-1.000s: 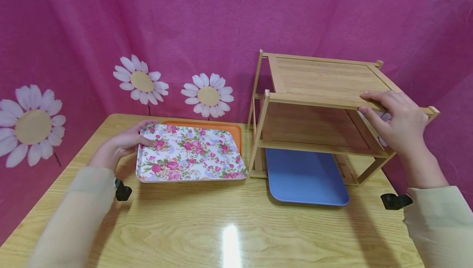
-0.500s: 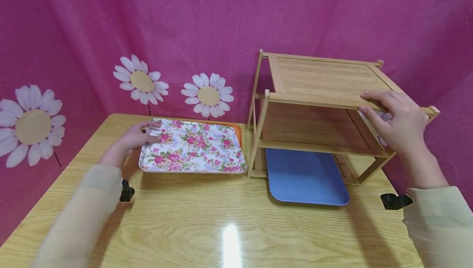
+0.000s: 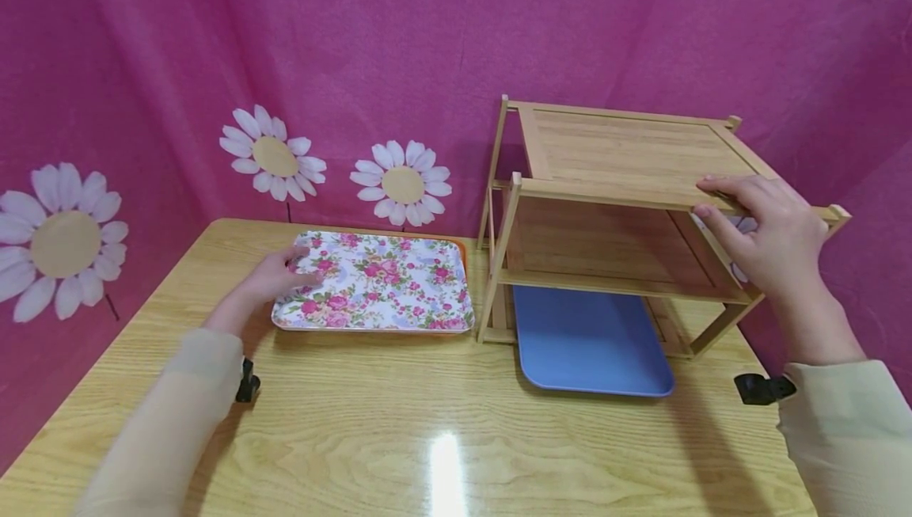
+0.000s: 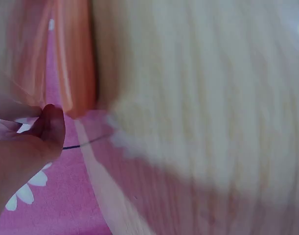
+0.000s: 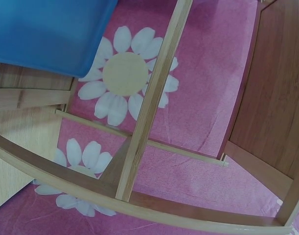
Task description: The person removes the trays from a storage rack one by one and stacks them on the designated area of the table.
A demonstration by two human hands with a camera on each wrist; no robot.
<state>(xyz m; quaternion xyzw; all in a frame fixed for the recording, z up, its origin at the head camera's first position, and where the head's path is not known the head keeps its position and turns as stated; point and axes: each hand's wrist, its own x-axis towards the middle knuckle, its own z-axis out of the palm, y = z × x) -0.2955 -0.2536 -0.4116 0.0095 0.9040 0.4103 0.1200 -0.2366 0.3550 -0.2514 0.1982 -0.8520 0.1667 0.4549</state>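
Head view: left hand (image 3: 279,278) rests on the left end of the floral tray (image 3: 378,283), fingers lying fairly straight across its surface. The tray sits on an orange tray (image 3: 461,252), of which only a sliver shows, near the table's (image 3: 442,422) far edge, left of centre. Right hand (image 3: 765,236) grips the front right edge of the wooden rack's (image 3: 627,153) top shelf, fingers on top, thumb underneath. The rack stands at the table's far right corner, with a blue tray (image 3: 591,343) on its bottom level sticking out toward the near edge.

Left wrist view: blurred; a thumb (image 4: 50,128) and an orange edge show, grip unreadable.

Right wrist view: rack bars (image 5: 154,98), blue tray (image 5: 46,34), pink daisy backdrop (image 5: 198,73); hand not visible.
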